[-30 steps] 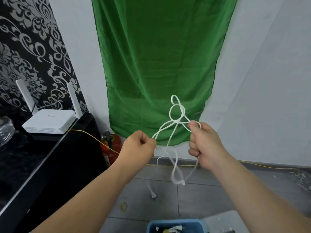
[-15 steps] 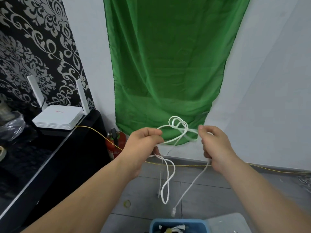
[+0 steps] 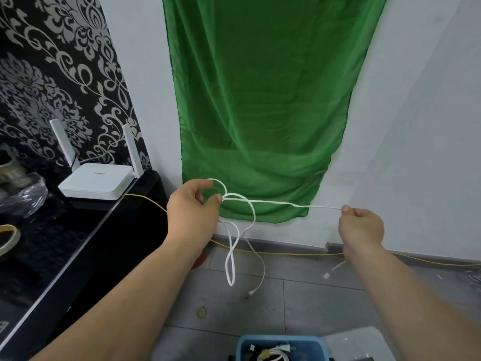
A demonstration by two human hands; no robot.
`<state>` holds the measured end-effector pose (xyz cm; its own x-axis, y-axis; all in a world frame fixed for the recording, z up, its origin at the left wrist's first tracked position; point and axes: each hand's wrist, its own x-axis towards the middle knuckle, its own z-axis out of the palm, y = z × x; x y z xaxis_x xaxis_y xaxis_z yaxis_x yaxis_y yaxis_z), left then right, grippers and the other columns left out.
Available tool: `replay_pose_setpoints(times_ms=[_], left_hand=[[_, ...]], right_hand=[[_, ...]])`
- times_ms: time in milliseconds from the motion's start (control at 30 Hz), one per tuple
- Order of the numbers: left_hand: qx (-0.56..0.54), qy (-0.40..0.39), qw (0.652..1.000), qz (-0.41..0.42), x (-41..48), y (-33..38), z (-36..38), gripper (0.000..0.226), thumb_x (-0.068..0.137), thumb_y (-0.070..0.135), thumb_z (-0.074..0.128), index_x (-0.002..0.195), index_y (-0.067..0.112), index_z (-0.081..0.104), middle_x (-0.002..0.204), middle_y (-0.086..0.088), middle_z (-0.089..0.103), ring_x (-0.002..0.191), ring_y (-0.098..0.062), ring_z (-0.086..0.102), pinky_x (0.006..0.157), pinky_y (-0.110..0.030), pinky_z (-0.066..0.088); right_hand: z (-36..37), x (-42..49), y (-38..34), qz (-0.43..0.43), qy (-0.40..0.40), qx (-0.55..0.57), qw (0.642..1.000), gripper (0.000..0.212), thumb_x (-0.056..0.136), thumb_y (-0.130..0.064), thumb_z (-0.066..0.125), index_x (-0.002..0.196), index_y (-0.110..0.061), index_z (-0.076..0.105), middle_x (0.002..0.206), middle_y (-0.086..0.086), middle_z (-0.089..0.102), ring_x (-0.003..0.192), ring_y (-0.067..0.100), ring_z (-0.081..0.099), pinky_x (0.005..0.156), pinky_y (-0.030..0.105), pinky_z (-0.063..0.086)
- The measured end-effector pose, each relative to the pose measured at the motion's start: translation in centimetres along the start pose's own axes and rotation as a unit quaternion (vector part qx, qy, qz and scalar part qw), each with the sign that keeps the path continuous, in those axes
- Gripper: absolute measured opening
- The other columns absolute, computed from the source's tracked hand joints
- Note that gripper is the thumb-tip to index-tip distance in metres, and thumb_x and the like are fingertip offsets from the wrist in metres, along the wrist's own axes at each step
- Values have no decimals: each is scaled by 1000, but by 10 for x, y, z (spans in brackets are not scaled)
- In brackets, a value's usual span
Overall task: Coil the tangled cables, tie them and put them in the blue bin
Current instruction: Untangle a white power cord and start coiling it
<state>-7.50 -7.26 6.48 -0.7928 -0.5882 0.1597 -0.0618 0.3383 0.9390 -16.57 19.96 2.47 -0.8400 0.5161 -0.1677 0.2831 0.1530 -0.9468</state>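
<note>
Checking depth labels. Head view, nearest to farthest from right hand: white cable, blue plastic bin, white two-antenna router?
1. White cable, pinched by the right hand.
2. Blue plastic bin, below and leftward.
3. White two-antenna router, far left on black cabinet.

We log a grey tiled floor [image 3: 312,303] bearing the blue bin [image 3: 243,347], a thin yellow wire [image 3: 286,254] along the wall and a small tape ring [image 3: 201,311]. The black counter [image 3: 78,230] carries a white router [image 3: 96,182] and a plastic bag [image 3: 23,198].
</note>
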Motion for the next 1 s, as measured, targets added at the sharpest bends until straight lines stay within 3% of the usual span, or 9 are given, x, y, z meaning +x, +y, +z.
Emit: replay_pose_setpoints(times_ms=[233, 367, 433, 500, 567, 633, 833, 933, 1000], left_hand=[[-148, -116, 978, -86, -13, 11, 15, 17, 100, 9, 61, 100, 17, 76, 83, -7, 69, 65, -28, 70, 68, -36, 63], [-215, -216, 946, -113, -20, 8, 26, 23, 105, 4, 50, 113, 11, 71, 85, -10, 69, 78, -32, 75, 83, -43, 61], [-224, -251, 935, -109, -26, 9, 31, 25, 107, 2, 45, 115, 10, 67, 87, -8, 69, 83, -32, 76, 85, -40, 61], [-233, -268, 929, -104, -30, 12, 35, 25, 107, 0, 42, 117, 8, 64, 86, -7, 71, 86, -30, 77, 86, -37, 62], [-239, -270, 926, -107, -31, 12, 37, 25, 107, -2, 41, 117, 5, 63, 87, -9, 71, 85, -28, 77, 82, -32, 62], [-242, -270, 925, -111, -31, 11, 37, 24, 107, -3, 41, 116, 3, 62, 91, -14, 70, 85, -29, 77, 78, -30, 62], [-206, -227, 947, -98, -31, 10, 37, 24, 106, 2, 47, 109, 12, 69, 94, -10, 70, 81, -26, 75, 80, -45, 63], [-199, -141, 963, -117, -22, 7, 35, 25, 106, 5, 47, 106, 16, 70, 88, -7, 68, 78, -23, 72, 69, -40, 63], [-205, -81, 967, -129, -16, 7, 31, 24, 107, 4, 45, 108, 12, 67, 84, -6, 64, 74, -21, 69, 63, -35, 63]], right_hand=[[6, -5, 6, -6, -67, -122, 990, 15, 89, 1, 47, 84, 11, 57, 82, 11, 48, 80, 24, 43, 73, 31, 33], [12, -25, -9, -71, -197, -107, 972, 27, 88, 0, 53, 99, -20, 68, 98, -1, 64, 91, 21, 58, 78, 33, 46], [18, -41, -19, -122, -322, -93, 934, 35, 90, 1, 59, 108, -26, 70, 108, -3, 71, 100, 16, 66, 86, 37, 55], [22, -59, -24, -196, -407, -115, 885, 37, 87, 5, 63, 104, -25, 74, 97, -4, 74, 83, 12, 67, 77, 29, 55], [23, -67, -24, -288, -423, -173, 842, 32, 88, 2, 62, 100, -24, 77, 84, -7, 74, 71, 12, 63, 70, 26, 51], [20, -67, -21, -333, -432, -198, 815, 26, 92, -4, 64, 102, -24, 77, 91, -11, 77, 86, 7, 70, 81, 23, 53], [14, -61, -21, -269, -415, -191, 848, 7, 97, -18, 69, 93, -24, 71, 84, -3, 78, 71, 5, 67, 68, 27, 53], [10, -50, -22, -225, -363, -185, 885, 9, 101, -14, 62, 94, -18, 66, 81, -2, 78, 62, 3, 66, 60, 26, 51], [5, -36, -14, -185, -316, -198, 909, 11, 99, -7, 59, 93, -14, 65, 83, 7, 77, 71, 16, 70, 66, 39, 59]])
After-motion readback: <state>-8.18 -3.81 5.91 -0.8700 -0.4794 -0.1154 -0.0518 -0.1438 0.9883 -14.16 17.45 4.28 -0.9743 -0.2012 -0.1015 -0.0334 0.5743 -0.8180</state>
